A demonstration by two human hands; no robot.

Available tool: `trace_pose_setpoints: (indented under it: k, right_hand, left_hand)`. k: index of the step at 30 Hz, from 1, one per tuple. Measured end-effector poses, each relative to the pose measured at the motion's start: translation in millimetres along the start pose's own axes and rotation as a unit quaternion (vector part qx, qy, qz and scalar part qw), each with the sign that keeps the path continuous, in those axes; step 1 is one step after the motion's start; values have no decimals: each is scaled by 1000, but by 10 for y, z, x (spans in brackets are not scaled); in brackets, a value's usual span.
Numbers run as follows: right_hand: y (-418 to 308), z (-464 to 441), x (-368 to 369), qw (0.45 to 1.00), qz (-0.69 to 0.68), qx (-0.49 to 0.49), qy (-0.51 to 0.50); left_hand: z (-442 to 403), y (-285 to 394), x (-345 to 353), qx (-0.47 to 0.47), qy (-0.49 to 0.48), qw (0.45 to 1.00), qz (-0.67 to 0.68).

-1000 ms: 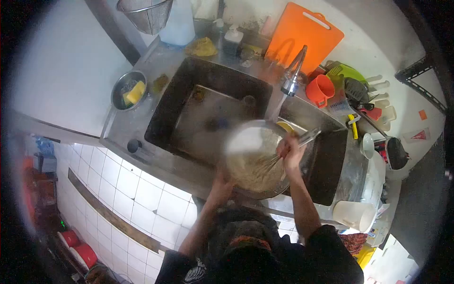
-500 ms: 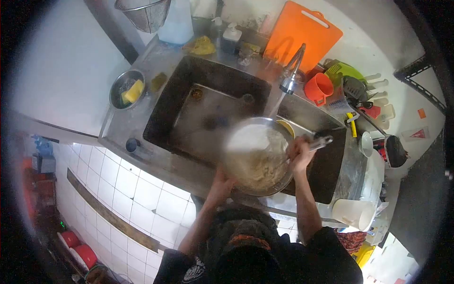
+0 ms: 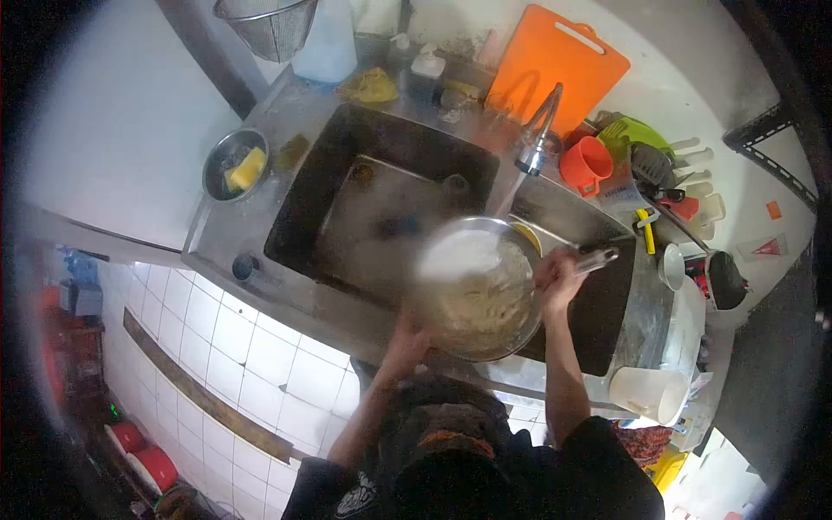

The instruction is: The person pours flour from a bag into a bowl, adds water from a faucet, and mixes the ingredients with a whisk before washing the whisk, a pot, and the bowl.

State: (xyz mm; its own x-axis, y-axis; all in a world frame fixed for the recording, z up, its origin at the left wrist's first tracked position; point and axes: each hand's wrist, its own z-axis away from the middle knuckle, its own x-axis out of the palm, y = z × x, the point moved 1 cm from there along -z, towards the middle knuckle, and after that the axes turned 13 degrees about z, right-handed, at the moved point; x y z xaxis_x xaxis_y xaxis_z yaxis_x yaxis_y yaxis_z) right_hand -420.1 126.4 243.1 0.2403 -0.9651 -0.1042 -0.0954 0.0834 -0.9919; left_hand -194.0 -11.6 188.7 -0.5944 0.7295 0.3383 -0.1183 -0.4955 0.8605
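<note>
A round metal bowl with pale beige, cloudy contents is held over the divider of the double sink. My left hand is closed at the bowl's lower left edge; haze blurs its fingers. My right hand wraps round the shiny handle of a metal utensil, whose thin shaft slants into the bowl. The utensil's head is hidden in the contents. Behind the bowl, a pale stream like water drops from the faucet toward the far rim.
An orange cutting board leans on the wall. Right of the faucet are a red mug and several utensils. A metal bowl with a yellow sponge stands on the left counter. A cream container sits at lower right.
My right hand and the utensil have shifted slightly right and up. The contents' surface pattern has changed. My left hand stays at the bowl's edge.
</note>
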Motion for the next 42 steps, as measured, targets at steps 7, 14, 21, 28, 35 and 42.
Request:
trace_pose_setpoints:
  k: [7, 14, 21, 28, 35, 42]
  right_hand:
    - [-179, -66, 177, 997, 5, 29, 70]
    - [124, -439, 431, 967, -208, 19, 148]
    - [-8, -619, 397, 957, -180, -65, 217]
    - [0, -712, 229, 933, -178, -73, 303]
    - [-41, -743, 126, 940, -170, -37, 294]
    - [-24, -734, 66, 964, -199, -28, 172]
  left_hand:
    - [-72, -84, -46, -24, -23, 999, -7]
    - [-292, 73, 49, -88, -5, 995, 46]
    - [-669, 259, 110, 1, -37, 999, -5]
    - [-843, 409, 156, 5, -75, 994, -80]
    - [-991, 169, 43, -119, -143, 982, 24]
    - [-905, 26, 74, -106, -126, 984, 60]
